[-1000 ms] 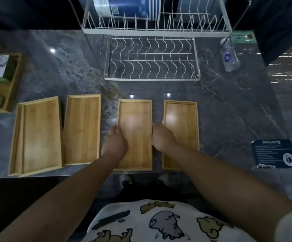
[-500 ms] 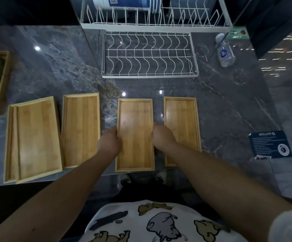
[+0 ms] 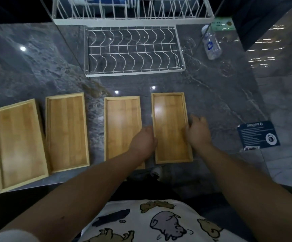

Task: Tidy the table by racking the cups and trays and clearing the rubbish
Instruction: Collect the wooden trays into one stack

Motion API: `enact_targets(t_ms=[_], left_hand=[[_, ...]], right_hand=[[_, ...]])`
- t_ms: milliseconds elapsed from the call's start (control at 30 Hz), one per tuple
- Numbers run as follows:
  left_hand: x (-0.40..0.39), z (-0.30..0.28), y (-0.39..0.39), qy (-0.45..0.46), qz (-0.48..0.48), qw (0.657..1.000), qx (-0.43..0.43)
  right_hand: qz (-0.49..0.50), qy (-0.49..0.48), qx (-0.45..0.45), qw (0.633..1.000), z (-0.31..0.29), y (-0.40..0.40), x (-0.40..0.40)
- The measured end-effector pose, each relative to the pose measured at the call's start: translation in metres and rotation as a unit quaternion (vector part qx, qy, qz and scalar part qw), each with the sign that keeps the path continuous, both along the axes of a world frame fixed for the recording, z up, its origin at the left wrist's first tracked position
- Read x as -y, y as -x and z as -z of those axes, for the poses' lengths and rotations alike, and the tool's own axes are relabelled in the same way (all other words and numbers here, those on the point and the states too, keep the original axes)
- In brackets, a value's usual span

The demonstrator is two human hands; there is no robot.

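Four spots of bamboo trays lie in a row near the table's front edge: a stack of two point(image 3: 16, 144) at the left, a second tray point(image 3: 66, 131), a third tray point(image 3: 122, 126) and the rightmost tray point(image 3: 169, 123). My left hand point(image 3: 145, 138) is curled against the rightmost tray's left rim, in the gap between it and the third tray. My right hand point(image 3: 197, 131) sits at that tray's right rim, fingers spread, thumb over the edge. The tray lies flat on the table. The white wire rack point(image 3: 133, 72) stands behind.
An upper rack tier point(image 3: 133, 19) overhangs the back and holds blue-and-white plates. A plastic water bottle point(image 3: 211, 46) lies at the back right among clear glasses point(image 3: 226, 68). A dark blue card point(image 3: 258, 135) lies at the right, a green card point(image 3: 223, 23) at the far right.
Both hands have left the sides of the third tray and shifted right to the sides of the rightmost tray. The view has tilted slightly; the trays have not moved.
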State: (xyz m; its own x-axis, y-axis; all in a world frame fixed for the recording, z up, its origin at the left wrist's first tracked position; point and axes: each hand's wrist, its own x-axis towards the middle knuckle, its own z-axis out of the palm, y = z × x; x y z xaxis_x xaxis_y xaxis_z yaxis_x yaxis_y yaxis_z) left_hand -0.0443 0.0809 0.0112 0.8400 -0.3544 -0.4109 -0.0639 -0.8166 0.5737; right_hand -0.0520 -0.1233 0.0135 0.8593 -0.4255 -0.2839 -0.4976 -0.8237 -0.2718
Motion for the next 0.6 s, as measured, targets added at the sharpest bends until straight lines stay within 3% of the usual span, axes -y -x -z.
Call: enact_targets(t_ms=[167,433,600], left_hand=[[0.021,0.002,-0.025,-0.102,-0.008,0.994,-0.036],[0.039,0.003,-0.037,-0.096,-0.08,0.988,-0.09],[0.043,0.002,-0.028,-0.081,-0.089,0.991,-0.058]], right_hand=[[-0.002,-0.052,-0.038,0.998,0.016,-0.002,0.01],[-0.003,-0.053,-0.054,0.997,0.024,-0.004,0.019],[0.0,-0.052,-0.039,0.998,0.017,-0.002,0.021]])
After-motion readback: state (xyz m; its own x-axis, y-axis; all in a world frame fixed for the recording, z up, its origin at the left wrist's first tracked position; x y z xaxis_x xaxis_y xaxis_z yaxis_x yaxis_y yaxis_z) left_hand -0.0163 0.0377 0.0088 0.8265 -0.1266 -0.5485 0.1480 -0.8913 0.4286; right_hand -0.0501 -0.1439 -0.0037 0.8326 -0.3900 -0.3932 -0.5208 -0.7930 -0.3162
